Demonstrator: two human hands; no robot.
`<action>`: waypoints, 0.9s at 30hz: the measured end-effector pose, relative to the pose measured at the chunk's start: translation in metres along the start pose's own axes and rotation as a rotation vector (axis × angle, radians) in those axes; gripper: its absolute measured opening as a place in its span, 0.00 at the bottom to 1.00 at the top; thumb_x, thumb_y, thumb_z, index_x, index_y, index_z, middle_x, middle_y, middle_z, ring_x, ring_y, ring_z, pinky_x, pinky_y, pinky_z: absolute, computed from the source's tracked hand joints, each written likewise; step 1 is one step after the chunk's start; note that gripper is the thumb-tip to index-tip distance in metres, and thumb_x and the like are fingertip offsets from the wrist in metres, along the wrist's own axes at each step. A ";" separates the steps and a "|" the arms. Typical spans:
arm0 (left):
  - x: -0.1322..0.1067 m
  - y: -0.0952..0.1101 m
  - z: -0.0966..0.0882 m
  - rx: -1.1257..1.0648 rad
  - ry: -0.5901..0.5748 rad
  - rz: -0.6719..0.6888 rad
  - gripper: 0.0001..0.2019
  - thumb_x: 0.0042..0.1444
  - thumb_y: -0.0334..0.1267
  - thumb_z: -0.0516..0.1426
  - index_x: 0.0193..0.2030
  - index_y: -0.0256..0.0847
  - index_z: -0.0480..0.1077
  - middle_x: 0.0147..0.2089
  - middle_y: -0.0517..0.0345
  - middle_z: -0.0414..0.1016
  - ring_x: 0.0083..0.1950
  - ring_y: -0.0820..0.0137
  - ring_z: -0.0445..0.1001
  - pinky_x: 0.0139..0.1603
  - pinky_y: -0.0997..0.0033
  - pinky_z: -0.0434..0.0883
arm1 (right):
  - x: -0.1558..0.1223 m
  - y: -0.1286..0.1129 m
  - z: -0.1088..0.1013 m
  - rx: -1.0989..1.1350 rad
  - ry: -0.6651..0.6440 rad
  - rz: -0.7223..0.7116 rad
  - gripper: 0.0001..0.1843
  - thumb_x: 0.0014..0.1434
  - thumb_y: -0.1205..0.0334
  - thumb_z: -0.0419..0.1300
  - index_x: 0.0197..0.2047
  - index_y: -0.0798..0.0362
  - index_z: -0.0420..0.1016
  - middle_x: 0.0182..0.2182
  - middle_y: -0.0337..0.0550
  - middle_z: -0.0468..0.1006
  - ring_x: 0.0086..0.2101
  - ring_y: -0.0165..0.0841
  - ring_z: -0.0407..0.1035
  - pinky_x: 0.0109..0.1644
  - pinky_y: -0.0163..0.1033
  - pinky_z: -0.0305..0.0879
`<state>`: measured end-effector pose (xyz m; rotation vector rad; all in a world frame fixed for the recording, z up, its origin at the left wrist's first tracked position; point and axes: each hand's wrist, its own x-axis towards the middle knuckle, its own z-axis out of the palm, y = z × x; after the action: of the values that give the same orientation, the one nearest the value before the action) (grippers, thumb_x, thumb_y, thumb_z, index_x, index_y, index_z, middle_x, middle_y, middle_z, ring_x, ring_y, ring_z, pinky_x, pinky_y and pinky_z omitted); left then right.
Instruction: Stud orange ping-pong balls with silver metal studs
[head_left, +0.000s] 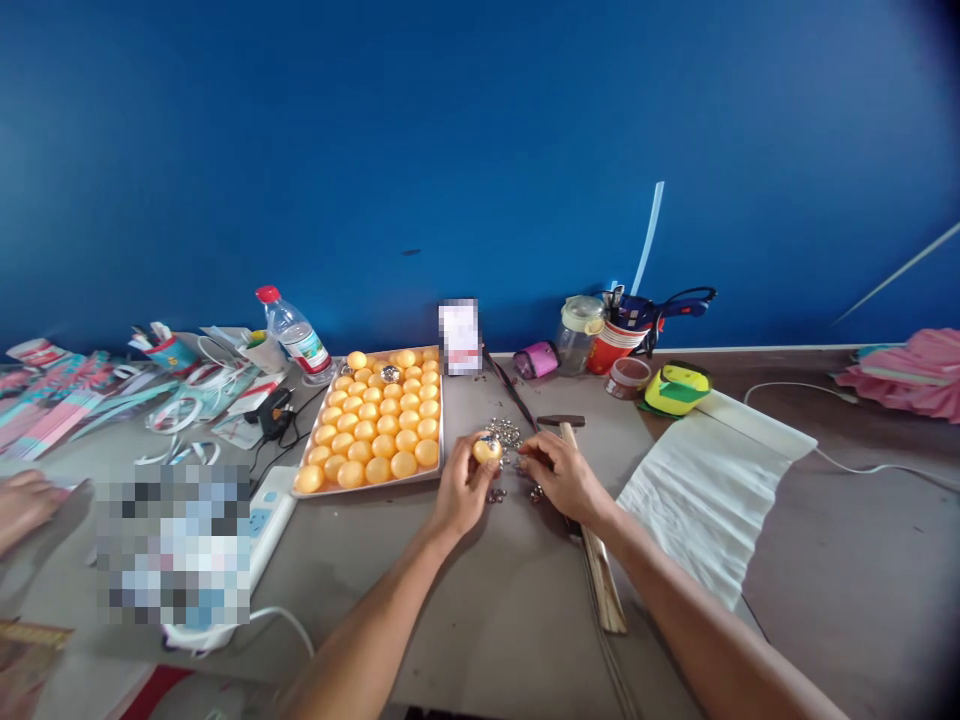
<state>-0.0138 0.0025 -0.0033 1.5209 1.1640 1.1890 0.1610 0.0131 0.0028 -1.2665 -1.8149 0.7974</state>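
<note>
My left hand [466, 478] is closed around an orange ping-pong ball [487, 449]; a few small shiny pieces show on its upper side. To the right, my right hand [559, 470] has its thumb and fingers pinched together, and whatever they hold is too small to make out. Between and just beyond both hands lies a loose pile of small metal pieces [507, 431], with more of them under the fingers. A tray [442, 420] of similar orange balls stands left of my left hand. One silvery ball [389, 374] sits among them.
A hammer [600, 575] lies under my right forearm, beside a white sheet [701, 490]. Along the wall stand a bottle [304, 340], a glass jar [579, 340] and a red cup [611, 347]. A power strip [271, 515] lies left. Another person's hand [30, 505] is at far left.
</note>
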 end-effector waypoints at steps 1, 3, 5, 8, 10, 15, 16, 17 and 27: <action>0.001 0.000 -0.001 -0.029 0.011 -0.021 0.21 0.56 0.48 0.54 0.52 0.38 0.64 0.47 0.48 0.70 0.37 0.69 0.72 0.38 0.69 0.71 | 0.000 0.001 -0.002 -0.129 -0.021 -0.070 0.06 0.55 0.62 0.55 0.35 0.53 0.70 0.33 0.44 0.73 0.35 0.34 0.67 0.41 0.41 0.59; 0.003 0.000 -0.003 -0.096 0.007 -0.086 0.21 0.56 0.49 0.54 0.52 0.38 0.64 0.42 0.52 0.71 0.33 0.72 0.72 0.37 0.71 0.70 | -0.001 0.002 -0.003 -0.347 -0.079 -0.160 0.07 0.55 0.65 0.54 0.38 0.53 0.71 0.36 0.46 0.74 0.39 0.36 0.67 0.47 0.44 0.57; 0.004 -0.001 -0.003 -0.170 0.021 -0.142 0.22 0.56 0.49 0.54 0.53 0.38 0.64 0.36 0.56 0.72 0.31 0.73 0.71 0.36 0.72 0.69 | -0.003 0.002 -0.001 -0.497 -0.130 -0.183 0.09 0.56 0.66 0.54 0.40 0.53 0.72 0.37 0.46 0.75 0.41 0.37 0.67 0.50 0.45 0.55; 0.004 -0.002 -0.002 -0.359 0.056 -0.196 0.24 0.56 0.48 0.54 0.57 0.40 0.60 0.35 0.57 0.73 0.30 0.74 0.71 0.36 0.72 0.69 | -0.004 0.002 0.000 -0.592 -0.177 -0.169 0.11 0.56 0.66 0.54 0.43 0.53 0.72 0.39 0.47 0.75 0.41 0.37 0.67 0.48 0.44 0.55; 0.003 -0.001 -0.002 -0.494 0.044 -0.219 0.24 0.57 0.48 0.53 0.58 0.41 0.58 0.37 0.56 0.73 0.28 0.76 0.71 0.35 0.73 0.68 | -0.004 0.002 0.000 -0.615 -0.210 -0.168 0.12 0.56 0.63 0.55 0.45 0.53 0.71 0.39 0.48 0.74 0.41 0.37 0.67 0.48 0.43 0.55; 0.003 0.000 -0.001 -0.546 -0.018 -0.243 0.24 0.57 0.49 0.53 0.57 0.40 0.60 0.35 0.55 0.73 0.29 0.76 0.71 0.35 0.73 0.68 | -0.004 0.003 0.001 -0.646 -0.278 -0.172 0.11 0.55 0.64 0.57 0.43 0.51 0.72 0.38 0.45 0.73 0.40 0.37 0.67 0.45 0.42 0.53; 0.003 0.000 0.000 -0.533 -0.021 -0.247 0.25 0.56 0.50 0.53 0.57 0.40 0.61 0.35 0.56 0.73 0.29 0.76 0.71 0.35 0.73 0.68 | -0.005 0.004 0.002 -0.646 -0.274 -0.166 0.10 0.55 0.66 0.56 0.41 0.51 0.73 0.37 0.44 0.74 0.40 0.37 0.68 0.44 0.41 0.53; 0.002 -0.001 0.000 -0.521 -0.026 -0.250 0.25 0.56 0.50 0.54 0.57 0.40 0.61 0.35 0.56 0.73 0.29 0.76 0.71 0.35 0.72 0.69 | -0.004 0.006 0.003 -0.643 -0.265 -0.160 0.09 0.55 0.68 0.55 0.39 0.51 0.73 0.36 0.44 0.74 0.39 0.36 0.68 0.44 0.41 0.53; 0.001 -0.003 0.002 -0.344 -0.041 -0.217 0.23 0.54 0.49 0.56 0.54 0.41 0.64 0.38 0.56 0.71 0.30 0.74 0.71 0.32 0.74 0.69 | -0.001 0.012 0.005 -0.534 -0.128 -0.183 0.13 0.58 0.72 0.47 0.35 0.54 0.72 0.31 0.44 0.74 0.34 0.34 0.67 0.44 0.40 0.55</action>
<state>-0.0124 0.0034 -0.0063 1.1260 1.0087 1.1372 0.1622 0.0152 -0.0098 -1.3641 -2.3057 0.3009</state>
